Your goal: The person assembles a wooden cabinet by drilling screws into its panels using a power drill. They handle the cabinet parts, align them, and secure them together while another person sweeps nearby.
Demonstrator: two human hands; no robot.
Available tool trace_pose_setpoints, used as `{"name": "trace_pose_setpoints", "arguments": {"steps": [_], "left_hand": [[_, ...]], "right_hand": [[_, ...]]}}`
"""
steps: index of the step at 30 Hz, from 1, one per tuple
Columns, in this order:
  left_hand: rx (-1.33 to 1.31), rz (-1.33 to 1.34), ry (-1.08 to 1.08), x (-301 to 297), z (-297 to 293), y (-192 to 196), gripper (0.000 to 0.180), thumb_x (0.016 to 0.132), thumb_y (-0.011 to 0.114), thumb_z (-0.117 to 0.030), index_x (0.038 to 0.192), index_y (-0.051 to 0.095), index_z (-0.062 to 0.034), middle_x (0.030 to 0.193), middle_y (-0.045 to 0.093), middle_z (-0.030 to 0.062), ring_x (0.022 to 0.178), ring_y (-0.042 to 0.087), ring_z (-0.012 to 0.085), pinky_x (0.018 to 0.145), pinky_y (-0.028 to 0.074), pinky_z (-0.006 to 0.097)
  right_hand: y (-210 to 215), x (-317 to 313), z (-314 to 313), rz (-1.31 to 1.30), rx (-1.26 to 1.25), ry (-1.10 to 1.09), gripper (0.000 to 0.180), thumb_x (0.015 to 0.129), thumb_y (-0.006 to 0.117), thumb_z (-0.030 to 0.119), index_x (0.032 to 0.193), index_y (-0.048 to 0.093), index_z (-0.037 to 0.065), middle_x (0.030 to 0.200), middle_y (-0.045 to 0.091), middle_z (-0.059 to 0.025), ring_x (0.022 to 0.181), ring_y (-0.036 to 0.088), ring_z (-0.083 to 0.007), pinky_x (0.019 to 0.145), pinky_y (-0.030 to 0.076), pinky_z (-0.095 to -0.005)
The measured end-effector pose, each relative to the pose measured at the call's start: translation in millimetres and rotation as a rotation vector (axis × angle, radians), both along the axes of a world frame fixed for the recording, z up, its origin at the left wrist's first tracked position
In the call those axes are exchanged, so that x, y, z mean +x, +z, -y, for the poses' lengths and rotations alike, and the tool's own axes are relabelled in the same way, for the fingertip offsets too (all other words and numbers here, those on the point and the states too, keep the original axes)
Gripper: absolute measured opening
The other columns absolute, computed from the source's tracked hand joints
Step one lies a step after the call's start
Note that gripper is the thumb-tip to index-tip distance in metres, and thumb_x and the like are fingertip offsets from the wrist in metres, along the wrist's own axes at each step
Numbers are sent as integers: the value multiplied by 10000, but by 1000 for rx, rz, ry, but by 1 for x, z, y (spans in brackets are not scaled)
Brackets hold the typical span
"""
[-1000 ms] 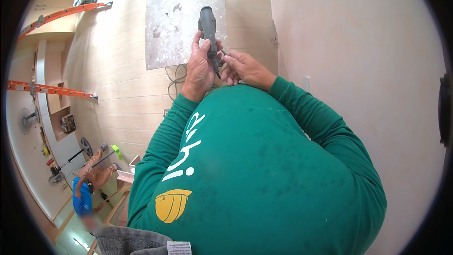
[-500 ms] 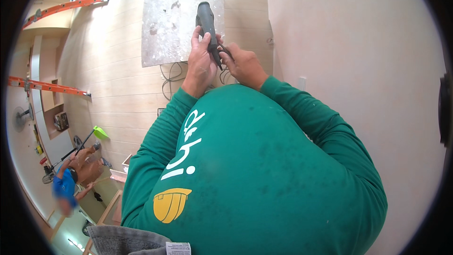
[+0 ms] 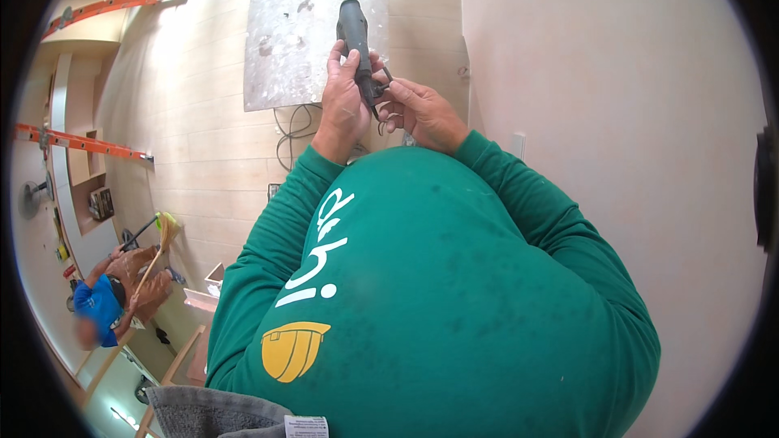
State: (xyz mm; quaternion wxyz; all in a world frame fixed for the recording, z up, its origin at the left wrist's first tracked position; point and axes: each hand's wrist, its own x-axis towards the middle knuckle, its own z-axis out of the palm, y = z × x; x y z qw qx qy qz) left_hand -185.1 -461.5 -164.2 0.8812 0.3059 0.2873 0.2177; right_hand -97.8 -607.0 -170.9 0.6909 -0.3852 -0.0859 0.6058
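Observation:
My left hand (image 3: 344, 109) is wrapped round the body of a slim dark grey corded power tool (image 3: 353, 26), thumb along its side. The tool's rounded end points away from me, and its narrow cord end points back toward my chest. At that narrow end my right hand (image 3: 425, 117) pinches a small dark rod-like piece (image 3: 387, 79) between thumb and finger. Whether that piece is attached to the tool, I cannot tell. Below my right fingers a thin dark cord (image 3: 380, 126) curls. The tool's exact kind is not clear.
Beneath the tool lies a stained grey board (image 3: 280, 49) on the plank floor (image 3: 211, 97). Loops of cable (image 3: 286, 142) sit by its near edge. Orange ladders (image 3: 97, 146) stand at left, near a person in blue (image 3: 101, 300) holding a broom (image 3: 152, 264). A pale wall (image 3: 600, 97) rises at right.
My right fingers have shifted their grip and opened somewhat, showing the dark piece. The tool stays in my left hand. At left the person has moved, and the broom now shows.

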Motion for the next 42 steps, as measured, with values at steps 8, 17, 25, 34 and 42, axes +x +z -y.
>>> {"name": "trace_pose_setpoints", "arguments": {"steps": [8, 17, 25, 34, 42], "left_hand": [[25, -4, 27, 0, -5, -8, 563, 1085, 528, -273, 1551, 253, -117, 1152, 617, 130, 1064, 622, 220, 861, 560, 373], [-38, 50, 32, -2, 8, 8, 601, 1071, 559, -276, 1561, 233, -152, 1113, 615, 114, 1044, 604, 211, 851, 560, 370], [4, 16, -32, 1, 20, -6, 645, 1074, 561, -269, 1585, 188, -141, 1122, 631, 113, 1032, 625, 199, 882, 549, 355], [163, -30, -275, 9, 40, -18, 761, 1087, 546, -309, 1616, 74, -33, 1338, 555, 152, 1233, 573, 222, 1041, 484, 350], [140, -160, -626, -41, 5, -39, 580, 1091, 472, -417, 1491, 456, 3, 1345, 620, 147, 1157, 632, 250, 1032, 489, 406]], "right_hand": [[-3, -3, -4, -270, 34, -7, 417, 1091, 534, 296, 1394, 545, 11, 1163, 661, -86, 966, 627, -164, 846, 533, -316], [11, -7, 0, 162, -41, -82, 325, 1059, 601, 169, 1317, 605, -28, 1090, 688, -73, 919, 659, -141, 830, 562, -307], [-1, 6, 6, 306, -161, -72, 365, 1047, 624, 257, 1289, 631, -16, 1071, 700, -85, 910, 677, -153, 830, 571, -319], [16, 68, -51, 683, -595, 271, 561, 931, 683, 567, 1082, 646, 29, 882, 650, -56, 732, 635, -154, 654, 536, -307], [13, 84, -53, 1375, -585, 521, 416, 840, 691, 269, 1105, 638, -47, 901, 720, -214, 817, 703, -351, 753, 544, -430]]}}
